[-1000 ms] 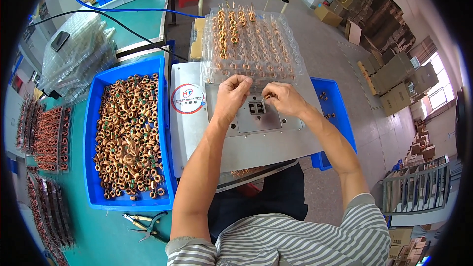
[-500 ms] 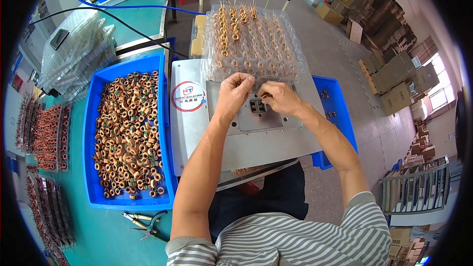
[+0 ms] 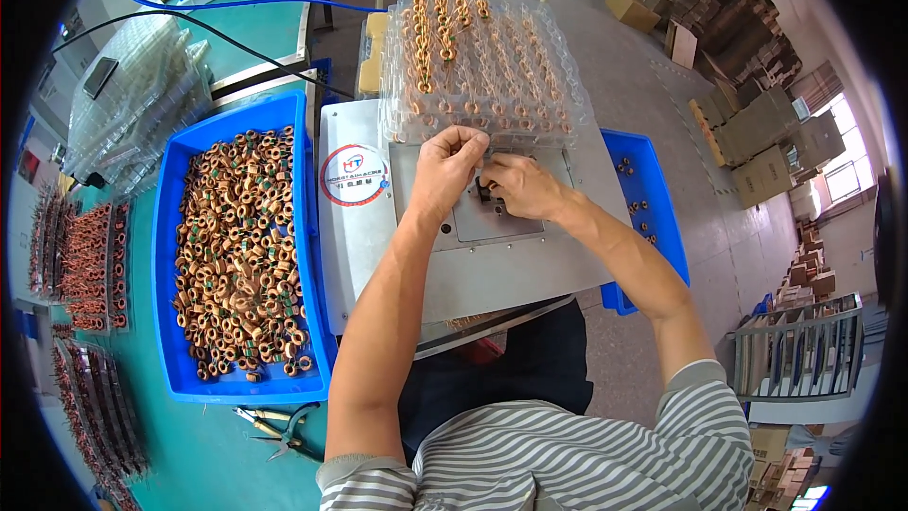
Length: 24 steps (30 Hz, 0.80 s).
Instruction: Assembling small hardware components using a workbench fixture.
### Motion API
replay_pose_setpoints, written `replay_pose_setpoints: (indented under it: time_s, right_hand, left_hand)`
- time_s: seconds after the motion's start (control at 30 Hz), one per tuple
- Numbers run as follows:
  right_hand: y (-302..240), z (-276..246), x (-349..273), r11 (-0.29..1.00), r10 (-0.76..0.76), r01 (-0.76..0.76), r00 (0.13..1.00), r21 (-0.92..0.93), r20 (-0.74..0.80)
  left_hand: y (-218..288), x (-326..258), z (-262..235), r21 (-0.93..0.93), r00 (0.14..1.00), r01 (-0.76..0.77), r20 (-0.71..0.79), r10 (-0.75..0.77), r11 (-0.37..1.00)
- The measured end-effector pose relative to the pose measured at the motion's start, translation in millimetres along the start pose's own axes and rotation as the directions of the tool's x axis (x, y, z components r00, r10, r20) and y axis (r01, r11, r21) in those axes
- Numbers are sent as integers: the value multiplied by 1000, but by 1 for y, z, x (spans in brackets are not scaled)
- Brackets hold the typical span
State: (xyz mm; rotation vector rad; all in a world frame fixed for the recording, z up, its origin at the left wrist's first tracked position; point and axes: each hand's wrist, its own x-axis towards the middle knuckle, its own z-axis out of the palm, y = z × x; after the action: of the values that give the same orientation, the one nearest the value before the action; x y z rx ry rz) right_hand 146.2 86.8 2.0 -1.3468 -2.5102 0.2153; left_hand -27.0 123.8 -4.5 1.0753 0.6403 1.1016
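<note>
My left hand [image 3: 445, 168] is pinched closed above the metal machine top [image 3: 378, 251]; what its fingertips hold, if anything, is too small to make out. Close beside it, my right hand [image 3: 523, 187] has its fingers curled down over a small dark slotted fixture [image 3: 488, 195] set in the plate. Those fingers hide whatever they grip and most of the fixture. Just beyond both hands stands a stack of clear plastic trays [image 3: 501, 71]. Copper-wound toroid coils [image 3: 423, 47] with upright wire ends stand in the top tray's left rows.
A blue bin [image 3: 312, 322] full of loose coils stands left of the machine, and a second blue bin [image 3: 662, 199] with a few coils is at the right. Cutting pliers [image 3: 284, 431] lie on the green table. Blue and black cables [image 3: 236, 52] cross the far left.
My right hand has shifted slightly left, toward my left hand, and now covers more of the fixture. My left hand stays pinched. The whole view has shifted a little.
</note>
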Motion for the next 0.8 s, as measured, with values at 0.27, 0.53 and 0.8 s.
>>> replay_pose_setpoints:
  time_s: [0.27,0.53,0.8]
  right_hand:
    - [3,0,-3,1000,-4,4,1000,11,-2]
    - [-3,-6,-3,1000,-18,18,1000,-23,6]
    - [-19,-48,8,998,31,-31,999,57,15]
  left_hand:
    - [0,-2,2,18,1000,-17,-1,17,1000]
    - [2,-2,2,52,1000,-19,0,19,998]
    - [-3,-8,-1,612,983,-156,15,186,776]
